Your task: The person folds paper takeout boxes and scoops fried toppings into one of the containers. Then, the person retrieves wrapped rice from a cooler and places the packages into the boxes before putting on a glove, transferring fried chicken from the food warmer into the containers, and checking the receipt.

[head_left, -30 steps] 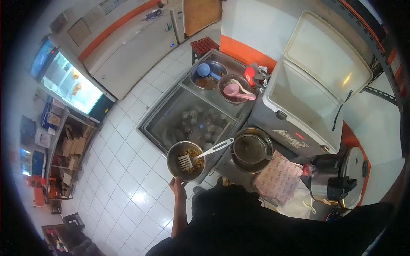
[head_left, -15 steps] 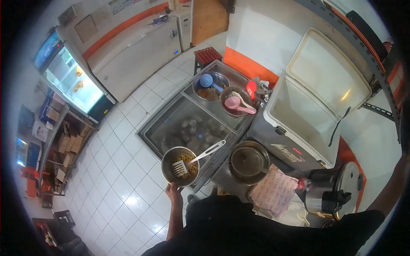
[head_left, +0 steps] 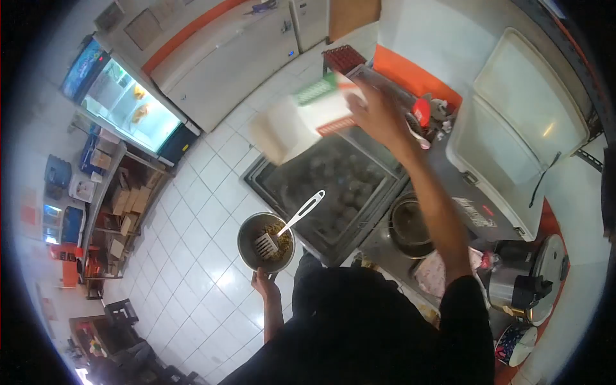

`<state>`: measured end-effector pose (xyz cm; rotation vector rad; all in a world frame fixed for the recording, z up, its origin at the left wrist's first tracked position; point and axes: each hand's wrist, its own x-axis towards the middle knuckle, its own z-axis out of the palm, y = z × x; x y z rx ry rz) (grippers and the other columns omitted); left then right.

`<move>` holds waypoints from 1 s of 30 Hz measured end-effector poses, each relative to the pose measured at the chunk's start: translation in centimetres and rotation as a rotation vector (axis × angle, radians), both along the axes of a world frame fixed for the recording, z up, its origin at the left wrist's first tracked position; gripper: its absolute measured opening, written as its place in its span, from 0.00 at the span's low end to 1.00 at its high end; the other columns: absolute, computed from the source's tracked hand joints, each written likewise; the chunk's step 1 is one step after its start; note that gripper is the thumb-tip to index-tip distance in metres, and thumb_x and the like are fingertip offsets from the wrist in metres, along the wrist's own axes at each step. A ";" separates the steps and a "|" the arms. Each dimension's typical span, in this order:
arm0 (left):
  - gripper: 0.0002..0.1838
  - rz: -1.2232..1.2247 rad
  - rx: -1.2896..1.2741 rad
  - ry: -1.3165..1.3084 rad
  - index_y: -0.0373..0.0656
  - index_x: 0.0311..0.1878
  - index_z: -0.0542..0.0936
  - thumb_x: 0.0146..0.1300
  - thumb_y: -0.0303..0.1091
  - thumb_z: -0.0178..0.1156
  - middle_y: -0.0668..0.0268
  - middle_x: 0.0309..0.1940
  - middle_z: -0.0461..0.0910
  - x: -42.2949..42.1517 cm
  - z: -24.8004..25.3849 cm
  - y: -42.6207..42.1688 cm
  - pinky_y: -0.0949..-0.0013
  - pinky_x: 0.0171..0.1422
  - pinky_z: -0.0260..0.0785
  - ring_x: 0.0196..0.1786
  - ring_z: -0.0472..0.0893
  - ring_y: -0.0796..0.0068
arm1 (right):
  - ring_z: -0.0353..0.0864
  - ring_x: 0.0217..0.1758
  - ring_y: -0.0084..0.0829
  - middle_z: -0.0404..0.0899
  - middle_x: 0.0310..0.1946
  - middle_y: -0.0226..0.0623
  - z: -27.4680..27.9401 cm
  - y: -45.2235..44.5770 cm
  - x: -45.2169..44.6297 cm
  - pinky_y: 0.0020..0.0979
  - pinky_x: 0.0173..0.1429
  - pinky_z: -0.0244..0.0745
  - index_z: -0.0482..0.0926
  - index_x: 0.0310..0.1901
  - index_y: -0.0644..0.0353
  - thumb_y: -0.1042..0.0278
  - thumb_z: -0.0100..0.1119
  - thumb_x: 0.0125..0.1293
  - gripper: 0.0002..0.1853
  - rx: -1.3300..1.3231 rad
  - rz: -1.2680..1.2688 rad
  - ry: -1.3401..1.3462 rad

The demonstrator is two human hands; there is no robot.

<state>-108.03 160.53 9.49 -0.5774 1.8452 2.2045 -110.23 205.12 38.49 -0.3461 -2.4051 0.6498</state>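
Observation:
My left hand (head_left: pixel 266 283) grips the lower edge of a metal bowl (head_left: pixel 244 240). Inside the bowl are brownish food bits and a slotted spatula (head_left: pixel 307 210), its white handle sticking out over the rim. My right hand (head_left: pixel 375 112) is raised above the glass-topped freezer (head_left: pixel 321 224), closed on a white paper box (head_left: pixel 324 112) with green and red print. The box is blurred, and its open flap points to the left. My right forearm passes over the counter, beside a round pan (head_left: pixel 410 221).
A cooler (head_left: pixel 475 192) with its lid up stands at the right, near a large pressure cooker (head_left: pixel 520 285). Patterned paper (head_left: pixel 436 273) lies by the pan. A lit display fridge (head_left: pixel 131 106) and shelves (head_left: pixel 119 212) line the left. A red-topped stool (head_left: pixel 344 58) stands behind the freezer.
My right hand has come into view from the right, carrying the white box over the freezer. My left hand still holds the bowl. The view has shifted, and the box and arm now cover the freezer-top bowls.

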 end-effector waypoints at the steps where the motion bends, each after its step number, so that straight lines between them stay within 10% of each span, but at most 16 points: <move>1: 0.19 -0.010 -0.052 0.016 0.34 0.45 0.75 0.62 0.43 0.54 0.61 0.37 0.78 -0.7 -0.1 -1.2 0.61 0.44 0.75 0.42 0.77 0.71 | 0.76 0.55 0.48 0.76 0.51 0.54 -5.9 1.4 -0.4 0.38 0.56 0.70 0.69 0.61 0.61 0.63 0.57 0.64 0.25 -0.128 -0.033 0.048; 4: 0.21 -0.074 -0.128 0.088 0.34 0.43 0.76 0.61 0.47 0.55 0.63 0.36 0.77 -3.9 3.4 -2.2 0.64 0.41 0.75 0.39 0.77 0.73 | 0.71 0.63 0.33 0.72 0.61 0.47 -25.9 2.9 0.6 0.32 0.63 0.63 0.65 0.63 0.72 0.63 0.57 0.65 0.29 -0.740 0.015 0.093; 10: 0.21 -0.218 -0.119 0.070 0.31 0.44 0.77 0.61 0.43 0.56 0.60 0.36 0.78 -15.7 1.6 -1.5 0.64 0.40 0.77 0.38 0.79 0.70 | 0.78 0.52 0.36 0.74 0.56 0.46 -37.7 -5.5 6.3 0.32 0.52 0.74 0.59 0.68 0.67 0.59 0.60 0.64 0.35 -1.039 -0.411 -0.453; 12: 0.21 -0.332 -0.116 0.065 0.32 0.48 0.76 0.62 0.43 0.56 0.59 0.39 0.80 -19.1 0.0 -0.2 0.61 0.42 0.76 0.42 0.80 0.69 | 0.68 0.66 0.45 0.69 0.61 0.54 -34.1 -6.7 6.0 0.39 0.65 0.64 0.58 0.66 0.70 0.55 0.60 0.63 0.37 -1.044 -0.417 -0.573; 14: 0.21 -0.486 -0.055 0.127 0.30 0.48 0.76 0.62 0.42 0.57 0.58 0.39 0.80 -21.3 1.2 2.9 0.63 0.42 0.77 0.41 0.81 0.68 | 0.69 0.65 0.47 0.70 0.60 0.50 -26.7 -8.0 4.1 0.40 0.65 0.65 0.64 0.64 0.64 0.51 0.63 0.61 0.36 -0.426 -0.527 -0.395; 17: 0.20 -0.572 -0.155 0.068 0.30 0.46 0.77 0.62 0.40 0.58 0.57 0.38 0.81 -24.3 0.2 6.9 0.64 0.42 0.78 0.39 0.82 0.67 | 0.70 0.63 0.45 0.71 0.59 0.46 -19.3 -9.8 1.7 0.41 0.63 0.67 0.69 0.60 0.60 0.49 0.65 0.59 0.33 -0.341 -0.344 -0.018; 20: 0.18 -0.641 -0.118 0.126 0.31 0.41 0.78 0.62 0.41 0.58 0.59 0.33 0.80 -25.3 -0.3 10.8 0.68 0.37 0.75 0.35 0.80 0.71 | 0.76 0.55 0.42 0.77 0.50 0.45 -16.2 -11.1 0.3 0.41 0.59 0.70 0.72 0.57 0.62 0.50 0.66 0.58 0.30 0.006 -0.321 -0.208; 23: 0.18 -0.778 -0.163 0.256 0.30 0.39 0.78 0.63 0.40 0.57 0.64 0.28 0.78 -25.4 -0.2 14.1 0.72 0.32 0.68 0.30 0.75 0.76 | 0.81 0.47 0.38 0.81 0.41 0.41 -14.2 -12.1 -0.2 0.40 0.54 0.73 0.75 0.54 0.61 0.56 0.65 0.59 0.24 -0.426 -0.314 -0.852; 30: 0.14 -0.727 -0.192 0.577 0.34 0.33 0.73 0.65 0.38 0.55 0.68 0.24 0.67 -24.0 -0.6 18.2 0.70 0.34 0.58 0.31 0.64 0.78 | 0.83 0.29 0.39 0.83 0.32 0.46 -14.3 -14.5 1.4 0.32 0.34 0.77 0.80 0.47 0.62 0.65 0.59 0.62 0.14 -0.966 -0.211 -0.780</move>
